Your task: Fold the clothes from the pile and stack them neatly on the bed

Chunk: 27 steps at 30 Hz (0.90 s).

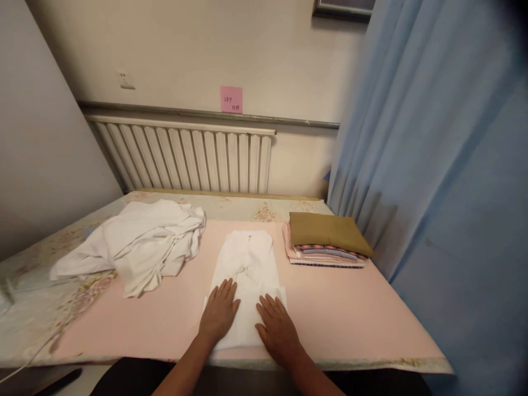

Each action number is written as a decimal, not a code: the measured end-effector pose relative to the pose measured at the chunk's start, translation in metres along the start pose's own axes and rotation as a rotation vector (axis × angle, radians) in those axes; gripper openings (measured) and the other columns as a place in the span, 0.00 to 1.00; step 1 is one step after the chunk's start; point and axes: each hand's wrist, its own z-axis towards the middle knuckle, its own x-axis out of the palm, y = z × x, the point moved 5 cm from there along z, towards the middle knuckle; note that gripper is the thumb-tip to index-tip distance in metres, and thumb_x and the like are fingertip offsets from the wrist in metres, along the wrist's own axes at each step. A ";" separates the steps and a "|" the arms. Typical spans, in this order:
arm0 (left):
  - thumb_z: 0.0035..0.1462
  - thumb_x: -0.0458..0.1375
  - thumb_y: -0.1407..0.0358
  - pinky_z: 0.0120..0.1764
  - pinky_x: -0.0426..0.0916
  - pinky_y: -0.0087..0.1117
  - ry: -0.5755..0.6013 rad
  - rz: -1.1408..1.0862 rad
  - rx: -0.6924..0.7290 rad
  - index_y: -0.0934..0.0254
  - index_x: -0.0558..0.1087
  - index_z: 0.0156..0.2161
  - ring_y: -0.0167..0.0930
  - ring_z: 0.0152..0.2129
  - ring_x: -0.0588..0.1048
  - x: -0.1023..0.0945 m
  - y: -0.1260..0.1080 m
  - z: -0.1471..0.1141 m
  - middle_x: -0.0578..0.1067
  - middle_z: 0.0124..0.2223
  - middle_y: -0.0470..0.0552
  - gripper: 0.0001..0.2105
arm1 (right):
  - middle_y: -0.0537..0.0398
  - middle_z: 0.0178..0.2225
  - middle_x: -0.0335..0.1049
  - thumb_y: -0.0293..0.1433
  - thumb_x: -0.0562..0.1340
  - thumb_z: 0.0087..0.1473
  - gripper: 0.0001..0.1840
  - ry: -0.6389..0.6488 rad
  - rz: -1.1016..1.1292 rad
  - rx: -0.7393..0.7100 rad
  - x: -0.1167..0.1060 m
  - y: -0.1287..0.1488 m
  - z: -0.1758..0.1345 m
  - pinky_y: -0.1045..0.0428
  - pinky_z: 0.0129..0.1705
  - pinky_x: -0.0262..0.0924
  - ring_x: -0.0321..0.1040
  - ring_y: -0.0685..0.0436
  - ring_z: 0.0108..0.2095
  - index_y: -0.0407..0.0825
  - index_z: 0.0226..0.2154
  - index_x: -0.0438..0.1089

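Observation:
A white garment [249,264], folded into a long narrow shape, lies on the pink cloth [342,308] in front of me. My left hand [220,311] rests flat on its lower left side, fingers stretched forward. On its lower right side lies my right hand [277,328], palm down with the fingers spread. Neither hand grips anything. A small button or mark shows near the garment's far end, and a few creases run across its middle.
To the left is a rumpled heap of white cloth [142,236]. Folded fabrics topped by an olive piece [328,228] are stacked at the right. A radiator [181,157] lines the wall behind. A blue curtain [396,137] hangs along the right, and a cord [45,344] trails at the front left.

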 end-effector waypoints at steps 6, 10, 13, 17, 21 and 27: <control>0.63 0.44 0.57 0.57 0.60 0.47 -0.008 -0.003 -0.002 0.63 0.62 0.61 0.40 0.60 0.61 0.000 0.000 -0.001 0.64 0.62 0.57 0.24 | 0.48 0.61 0.58 0.33 0.58 0.58 0.24 -0.015 -0.020 -0.008 0.001 0.000 0.000 0.38 0.63 0.48 0.50 0.38 0.63 0.48 0.57 0.62; 0.63 0.44 0.57 0.58 0.59 0.47 -0.008 -0.006 -0.008 0.63 0.62 0.61 0.40 0.60 0.61 0.001 0.001 -0.001 0.64 0.62 0.57 0.24 | 0.48 0.61 0.59 0.33 0.58 0.58 0.24 -0.010 -0.022 -0.008 0.002 0.000 0.001 0.38 0.63 0.48 0.50 0.38 0.63 0.48 0.57 0.62; 0.63 0.44 0.57 0.58 0.59 0.47 0.001 -0.007 -0.009 0.64 0.62 0.61 0.40 0.60 0.61 0.001 0.001 -0.001 0.64 0.62 0.57 0.24 | 0.48 0.61 0.59 0.33 0.57 0.59 0.24 0.009 -0.009 0.000 0.002 0.001 0.001 0.38 0.63 0.48 0.50 0.37 0.63 0.48 0.57 0.62; 0.64 0.44 0.57 0.57 0.59 0.47 0.008 0.000 -0.008 0.64 0.62 0.61 0.40 0.60 0.61 0.002 0.002 -0.001 0.64 0.62 0.58 0.24 | 0.48 0.61 0.59 0.33 0.57 0.59 0.23 0.000 -0.008 -0.003 0.000 0.002 0.001 0.37 0.63 0.48 0.50 0.37 0.63 0.48 0.57 0.62; 0.63 0.44 0.58 0.57 0.60 0.46 -0.001 -0.008 -0.011 0.64 0.62 0.61 0.40 0.60 0.61 0.000 0.001 -0.001 0.65 0.62 0.57 0.23 | 0.48 0.61 0.59 0.32 0.57 0.58 0.24 -0.013 -0.019 -0.008 -0.001 0.002 0.001 0.38 0.63 0.48 0.50 0.38 0.63 0.48 0.57 0.63; 0.63 0.44 0.57 0.57 0.59 0.47 -0.015 -0.024 -0.011 0.64 0.62 0.61 0.40 0.60 0.61 -0.002 0.001 -0.001 0.65 0.62 0.58 0.24 | 0.49 0.61 0.58 0.32 0.57 0.59 0.24 0.006 -0.021 -0.007 0.001 0.001 0.001 0.38 0.64 0.47 0.49 0.38 0.63 0.48 0.58 0.62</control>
